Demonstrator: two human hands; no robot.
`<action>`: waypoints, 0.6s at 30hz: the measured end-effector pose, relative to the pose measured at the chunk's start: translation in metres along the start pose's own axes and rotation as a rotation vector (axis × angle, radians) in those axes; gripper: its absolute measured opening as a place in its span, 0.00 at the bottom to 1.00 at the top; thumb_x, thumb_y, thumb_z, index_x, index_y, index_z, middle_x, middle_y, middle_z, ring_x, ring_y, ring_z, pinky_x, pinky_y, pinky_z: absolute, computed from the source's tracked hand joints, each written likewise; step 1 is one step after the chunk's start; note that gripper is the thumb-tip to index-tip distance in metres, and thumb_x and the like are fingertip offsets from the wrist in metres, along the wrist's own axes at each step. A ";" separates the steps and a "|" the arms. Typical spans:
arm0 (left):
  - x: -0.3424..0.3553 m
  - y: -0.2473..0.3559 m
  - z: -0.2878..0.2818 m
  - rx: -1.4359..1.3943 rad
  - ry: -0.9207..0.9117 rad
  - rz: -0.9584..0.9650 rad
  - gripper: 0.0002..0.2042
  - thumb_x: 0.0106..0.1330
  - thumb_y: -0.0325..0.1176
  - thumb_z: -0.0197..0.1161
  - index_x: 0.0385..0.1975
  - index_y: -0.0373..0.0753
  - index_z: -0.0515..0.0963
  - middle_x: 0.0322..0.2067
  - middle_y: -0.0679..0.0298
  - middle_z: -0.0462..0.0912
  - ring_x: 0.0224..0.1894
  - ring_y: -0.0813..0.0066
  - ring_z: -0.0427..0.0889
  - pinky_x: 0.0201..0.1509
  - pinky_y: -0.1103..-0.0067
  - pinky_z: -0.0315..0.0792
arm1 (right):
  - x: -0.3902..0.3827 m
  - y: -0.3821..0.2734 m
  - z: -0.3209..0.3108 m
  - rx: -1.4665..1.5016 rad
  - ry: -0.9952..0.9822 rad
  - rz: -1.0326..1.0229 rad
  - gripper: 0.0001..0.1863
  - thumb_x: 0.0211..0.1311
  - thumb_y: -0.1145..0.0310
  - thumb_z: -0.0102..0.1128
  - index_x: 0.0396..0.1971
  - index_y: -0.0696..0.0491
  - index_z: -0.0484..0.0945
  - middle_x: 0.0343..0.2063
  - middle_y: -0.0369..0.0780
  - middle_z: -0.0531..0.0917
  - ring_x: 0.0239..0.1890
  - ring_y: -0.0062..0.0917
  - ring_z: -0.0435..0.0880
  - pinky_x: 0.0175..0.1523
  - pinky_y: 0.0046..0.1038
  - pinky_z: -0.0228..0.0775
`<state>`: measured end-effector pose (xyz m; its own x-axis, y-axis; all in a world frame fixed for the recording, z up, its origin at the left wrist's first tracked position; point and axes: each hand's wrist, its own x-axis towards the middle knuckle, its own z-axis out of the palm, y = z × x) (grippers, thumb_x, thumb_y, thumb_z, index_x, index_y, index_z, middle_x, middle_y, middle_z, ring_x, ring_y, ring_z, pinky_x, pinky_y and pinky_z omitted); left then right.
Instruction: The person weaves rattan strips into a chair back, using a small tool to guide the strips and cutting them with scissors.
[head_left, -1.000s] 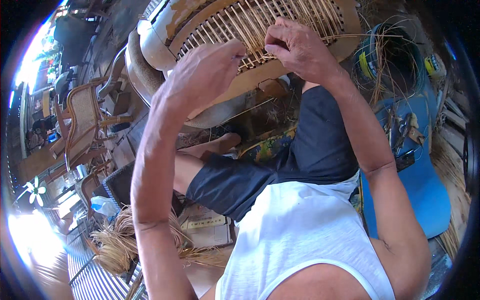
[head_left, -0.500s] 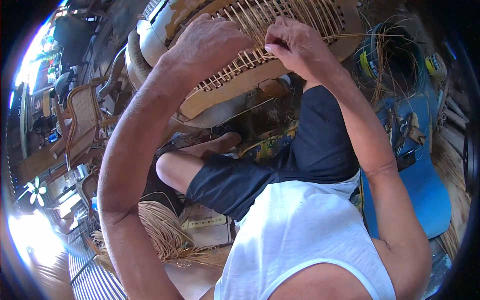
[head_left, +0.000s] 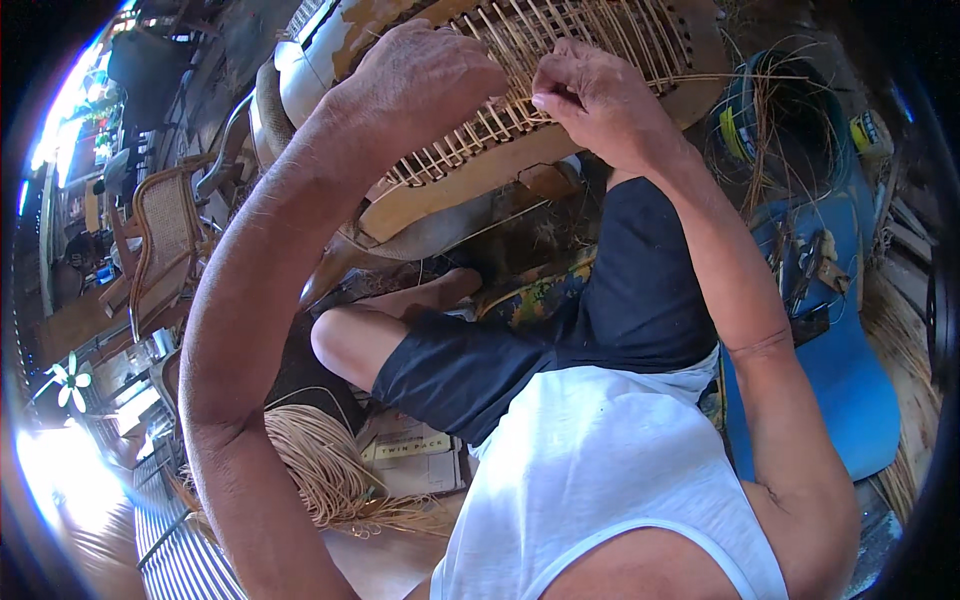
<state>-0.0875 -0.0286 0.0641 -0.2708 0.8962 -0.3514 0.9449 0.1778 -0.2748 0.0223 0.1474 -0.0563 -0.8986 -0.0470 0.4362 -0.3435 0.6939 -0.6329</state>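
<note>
A wooden seat frame (head_left: 430, 203) lies across the top of the view, with rows of pale cane strands (head_left: 610, 30) strung over its opening. Above its near left part, my left hand (head_left: 425, 80) is closed, back upward; its curled fingertips are hidden, as is anything in them. My right hand (head_left: 592, 98) is closed in a pinch over the near edge of the strands, a short gap away from the left. From behind the right hand a long cane strand (head_left: 735, 77) runs out to the right; the pinch point itself is too small to make out.
At right stand a dark bucket (head_left: 810, 130) with loose cane and a blue plastic seat (head_left: 825, 390) with tools (head_left: 815, 265). On the left are a cane-backed chair (head_left: 165, 225), a coil of cane (head_left: 315, 455) and a flattened carton (head_left: 415, 460). My bent legs sit below the frame.
My left hand has shifted slightly to the right and its forearm swings a little outward. My right hand stays pinched in almost the same place. The frame has barely moved.
</note>
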 end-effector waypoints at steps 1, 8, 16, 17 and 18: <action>0.000 -0.002 0.003 -0.028 0.029 0.002 0.17 0.63 0.20 0.64 0.47 0.51 0.86 0.40 0.64 0.85 0.50 0.65 0.85 0.58 0.64 0.76 | 0.000 0.000 -0.001 0.000 -0.001 0.001 0.06 0.69 0.68 0.63 0.36 0.54 0.79 0.34 0.43 0.80 0.39 0.39 0.83 0.45 0.41 0.76; -0.006 -0.014 0.005 -0.095 0.185 0.078 0.13 0.65 0.25 0.64 0.46 0.49 0.86 0.38 0.64 0.84 0.49 0.65 0.84 0.58 0.63 0.75 | 0.003 0.001 -0.002 0.021 0.013 -0.022 0.06 0.69 0.68 0.63 0.35 0.54 0.78 0.33 0.44 0.79 0.37 0.39 0.82 0.45 0.40 0.76; 0.002 -0.004 0.002 -0.007 0.088 0.064 0.14 0.64 0.24 0.66 0.46 0.50 0.86 0.39 0.65 0.87 0.48 0.68 0.86 0.55 0.66 0.76 | 0.000 0.001 -0.001 -0.017 -0.014 0.012 0.05 0.70 0.67 0.63 0.36 0.53 0.79 0.35 0.42 0.79 0.39 0.38 0.83 0.46 0.40 0.77; 0.000 -0.006 0.003 -0.005 0.192 0.116 0.12 0.64 0.25 0.67 0.45 0.49 0.86 0.39 0.65 0.88 0.47 0.69 0.87 0.54 0.67 0.78 | 0.001 -0.001 -0.001 -0.005 -0.010 0.007 0.06 0.70 0.67 0.63 0.36 0.53 0.79 0.34 0.42 0.79 0.39 0.38 0.83 0.46 0.40 0.77; -0.001 -0.009 0.003 -0.002 0.188 0.111 0.12 0.64 0.25 0.67 0.45 0.49 0.86 0.39 0.65 0.88 0.47 0.69 0.87 0.54 0.67 0.78 | 0.002 -0.002 0.000 0.007 -0.005 0.002 0.06 0.70 0.67 0.63 0.37 0.53 0.79 0.34 0.42 0.79 0.39 0.38 0.83 0.45 0.40 0.77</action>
<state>-0.0963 -0.0320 0.0638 -0.1265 0.9703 -0.2060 0.9674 0.0747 -0.2421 0.0211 0.1457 -0.0539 -0.9008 -0.0490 0.4315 -0.3433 0.6889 -0.6384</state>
